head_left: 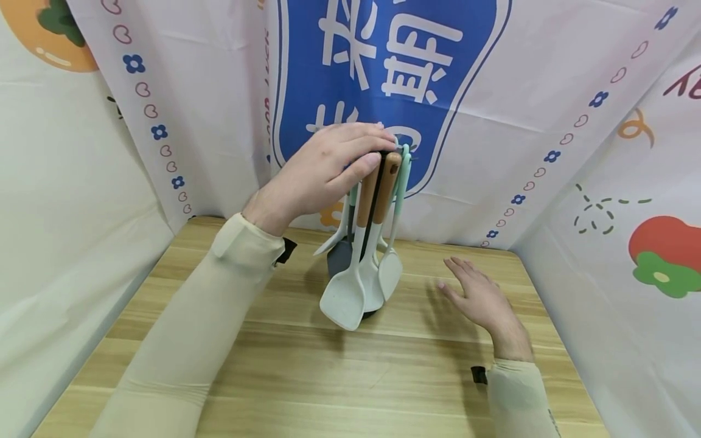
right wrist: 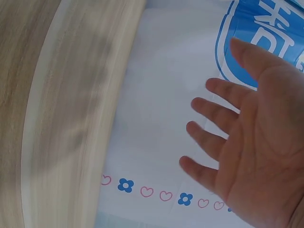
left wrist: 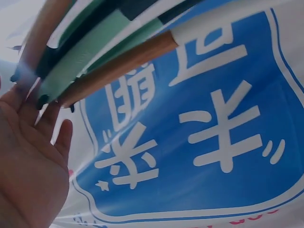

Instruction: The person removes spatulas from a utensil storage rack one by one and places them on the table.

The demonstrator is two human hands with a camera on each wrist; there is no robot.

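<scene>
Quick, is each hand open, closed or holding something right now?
Left hand: open, over the top of the hanging utensils.
Right hand: open, holding nothing.

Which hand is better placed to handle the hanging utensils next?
Probably the left: the left hand is at the tops of the utensils, its fingers over the handles, while the right hand is apart from them, off to the right, holding nothing.

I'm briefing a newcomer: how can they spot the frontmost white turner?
On the wood-grain table stands a cluster of kitchen utensils, under the left hand. The white turner is frontmost; its broad head sits lowest in the head view.
</scene>
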